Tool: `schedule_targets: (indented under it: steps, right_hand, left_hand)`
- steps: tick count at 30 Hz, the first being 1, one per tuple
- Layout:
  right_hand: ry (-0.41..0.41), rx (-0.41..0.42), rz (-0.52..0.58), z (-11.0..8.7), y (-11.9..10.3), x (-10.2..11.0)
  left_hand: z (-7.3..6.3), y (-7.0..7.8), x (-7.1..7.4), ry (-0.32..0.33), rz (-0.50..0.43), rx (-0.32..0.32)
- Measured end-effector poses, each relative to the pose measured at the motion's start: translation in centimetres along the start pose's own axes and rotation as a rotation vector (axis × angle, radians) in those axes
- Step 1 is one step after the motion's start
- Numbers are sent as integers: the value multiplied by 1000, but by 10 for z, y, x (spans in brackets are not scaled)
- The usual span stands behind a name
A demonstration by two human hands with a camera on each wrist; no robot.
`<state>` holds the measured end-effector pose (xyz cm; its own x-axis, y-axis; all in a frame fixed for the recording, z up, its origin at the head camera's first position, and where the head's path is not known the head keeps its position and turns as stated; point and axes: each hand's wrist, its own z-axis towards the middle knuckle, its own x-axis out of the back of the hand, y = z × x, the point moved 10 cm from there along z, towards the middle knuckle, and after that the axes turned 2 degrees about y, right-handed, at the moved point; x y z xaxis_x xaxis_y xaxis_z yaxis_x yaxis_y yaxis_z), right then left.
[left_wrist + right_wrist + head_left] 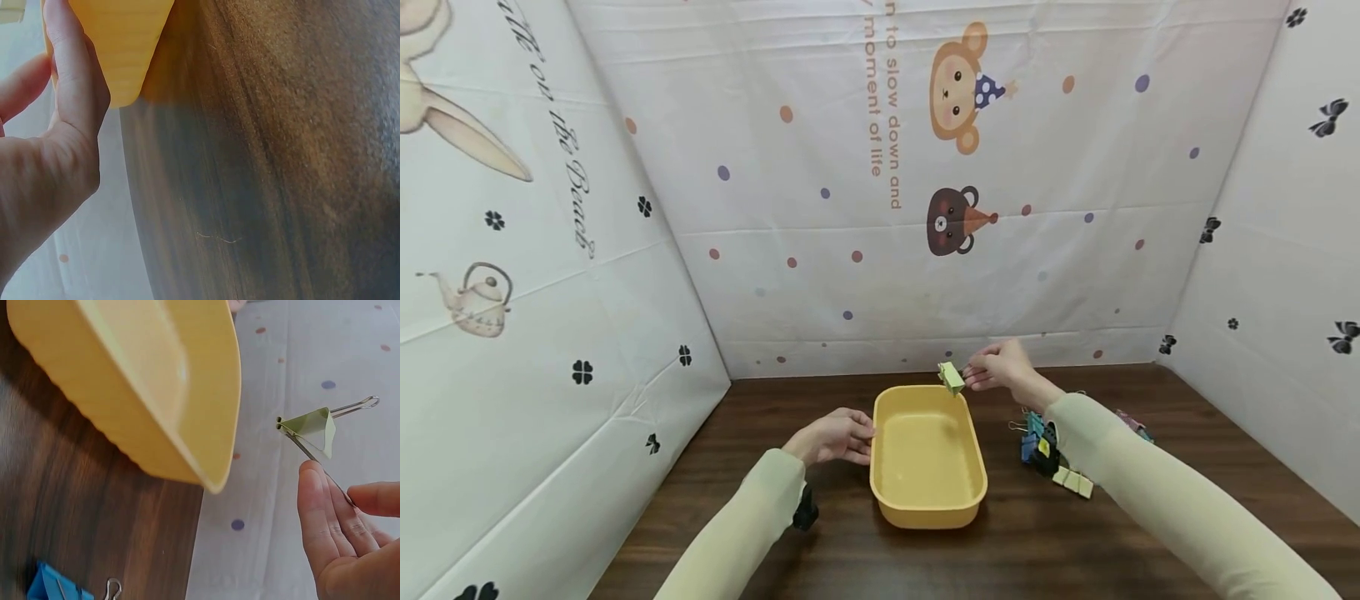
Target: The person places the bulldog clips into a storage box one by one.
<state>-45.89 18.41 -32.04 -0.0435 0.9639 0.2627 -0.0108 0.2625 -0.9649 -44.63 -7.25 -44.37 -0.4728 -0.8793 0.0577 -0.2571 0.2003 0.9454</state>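
Pinching clip handle [304, 449]: right-wrist view only.

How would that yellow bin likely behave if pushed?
The yellow bin would probably slide rather than tip, being wide and low. Thin walls suggest it's light for its size. Its sides hold their shape, so probably stiff.

Back sheet [895, 275]: "to slow down and", "moment of life"; left sheet [565, 317]: "on the Beach"
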Motion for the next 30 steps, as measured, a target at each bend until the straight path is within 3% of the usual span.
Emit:
schedule_targets:
  steps: [14, 22, 30]
  right_hand:
    - [-112, -41, 24, 1, 9, -41]
    - [-108, -69, 3, -3, 16, -51]
    - [-133, -85, 19, -4, 17, -66]
  left_hand:
    - [1, 1, -2, -9, 9, -6]
    - [2, 2, -9, -21, 14, -9]
    - [1, 2, -2, 12, 15, -5]
